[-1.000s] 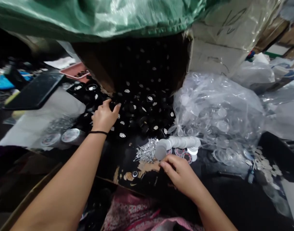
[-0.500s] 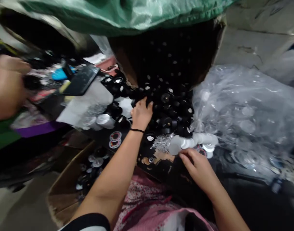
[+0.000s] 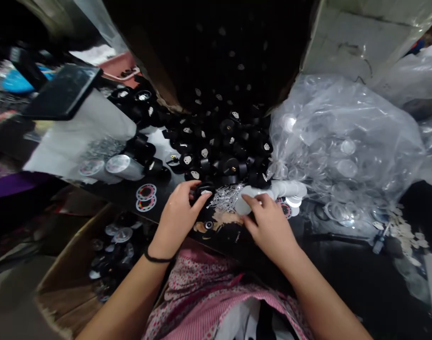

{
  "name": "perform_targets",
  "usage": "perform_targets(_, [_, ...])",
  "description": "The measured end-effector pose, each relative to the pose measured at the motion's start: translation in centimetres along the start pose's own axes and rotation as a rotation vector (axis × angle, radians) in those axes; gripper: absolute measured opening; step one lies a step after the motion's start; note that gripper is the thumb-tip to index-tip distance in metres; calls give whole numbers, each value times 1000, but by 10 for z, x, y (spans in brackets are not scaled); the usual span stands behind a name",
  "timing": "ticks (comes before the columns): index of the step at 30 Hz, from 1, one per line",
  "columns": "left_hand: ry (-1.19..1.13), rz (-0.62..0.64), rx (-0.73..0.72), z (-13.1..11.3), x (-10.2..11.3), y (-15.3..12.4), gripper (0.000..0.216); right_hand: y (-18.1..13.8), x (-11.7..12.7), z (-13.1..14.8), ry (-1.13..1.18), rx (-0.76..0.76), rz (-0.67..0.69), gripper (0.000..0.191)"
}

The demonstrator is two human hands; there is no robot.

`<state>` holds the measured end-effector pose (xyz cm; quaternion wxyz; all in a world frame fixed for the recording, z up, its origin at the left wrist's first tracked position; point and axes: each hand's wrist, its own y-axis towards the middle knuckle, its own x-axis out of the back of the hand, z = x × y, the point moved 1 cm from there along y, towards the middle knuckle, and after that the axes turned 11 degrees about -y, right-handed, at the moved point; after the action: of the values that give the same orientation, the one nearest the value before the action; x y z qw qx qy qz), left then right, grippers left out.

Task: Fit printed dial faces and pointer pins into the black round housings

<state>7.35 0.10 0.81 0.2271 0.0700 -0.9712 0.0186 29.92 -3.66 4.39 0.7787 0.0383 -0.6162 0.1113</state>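
My left hand (image 3: 176,212), a dark band at its wrist, grips a small round black housing (image 3: 204,187) between thumb and fingers. My right hand (image 3: 272,226) has its fingertips pinched at a white disc (image 3: 241,207), the nearest end of a leaning row of white discs (image 3: 286,189). Between both hands lies a heap of small silvery pins (image 3: 224,197). Just beyond them is a large pile of black housings (image 3: 230,165), many with a pale tag. Printed dial rings (image 3: 146,192) lie to the left of my left hand.
A cardboard box (image 3: 308,42) opens toward the pile. Clear plastic bag (image 3: 343,141) of transparent parts fills the right. At left are a phone-like black slab (image 3: 65,92) and stacked discs (image 3: 123,165). Below, an open carton (image 3: 60,274) holds parts. A screwdriver (image 3: 378,243) lies right.
My left hand has come back from the pile toward me, now holding a black housing. My right hand has moved slightly onto the end white disc. The view has shifted; the other person's hand is gone.
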Motion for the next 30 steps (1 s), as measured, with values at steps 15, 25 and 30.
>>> perform_targets(15, [-976, 162, 559, -25, -18, -44, 26, 3, -7, -38, 362, -273, -171, 26])
perform_targets(25, [-904, 342, 551, -22, -11, -59, 56, -6, -1, -55, 557, -404, -263, 20])
perform_targets(30, [-1137, 263, 675, -27, -24, -66, 30, -19, 10, -49, 449, -280, -473, 11])
